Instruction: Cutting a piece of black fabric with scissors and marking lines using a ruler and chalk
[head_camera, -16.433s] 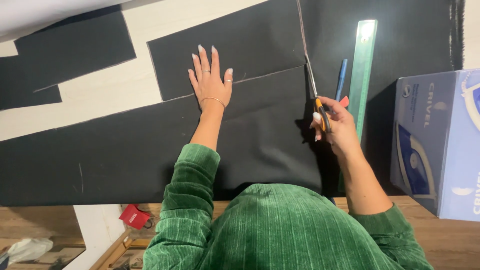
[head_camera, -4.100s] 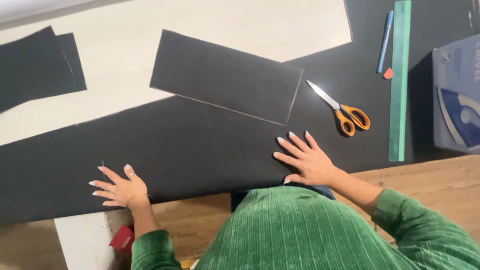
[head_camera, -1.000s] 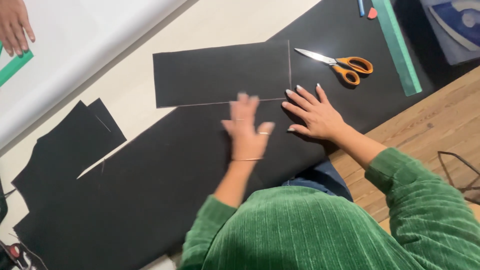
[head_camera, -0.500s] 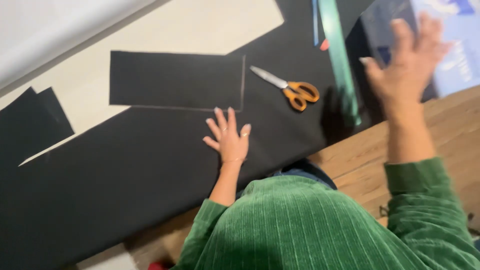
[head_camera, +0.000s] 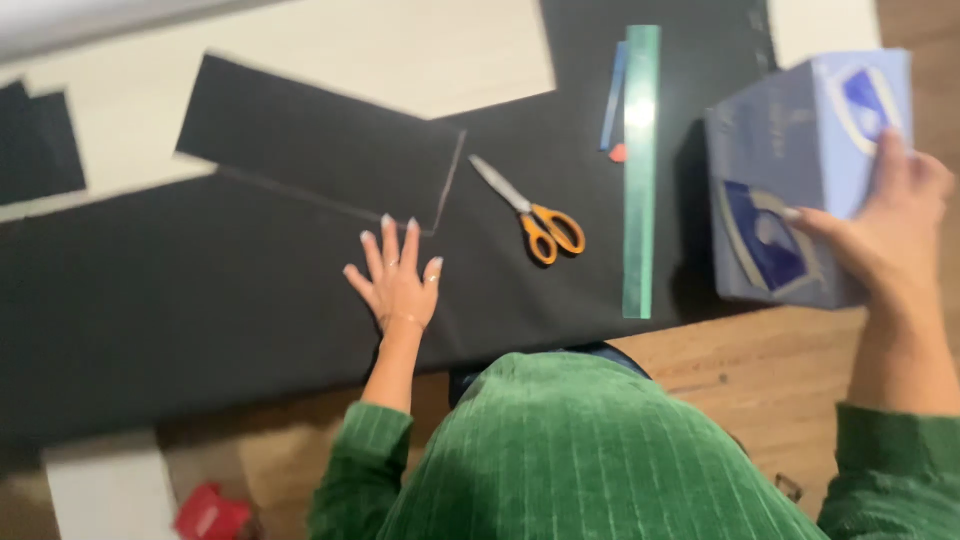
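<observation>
The right hand (head_camera: 890, 240) is gripping a blue-and-white rectangular cardboard box (head_camera: 790, 170); the left hand (head_camera: 395, 280) is lying open, fingers spread, on flat black fabric (head_camera: 200, 290).

scissors (head_camera: 535, 212) on fabric (head_camera: 200, 300), ruler (head_camera: 640, 170) right of them, box (head_camera: 800, 170) rightmost

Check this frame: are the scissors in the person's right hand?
No. The scissors lie on the black fabric, while the right hand grips the blue box.
</observation>
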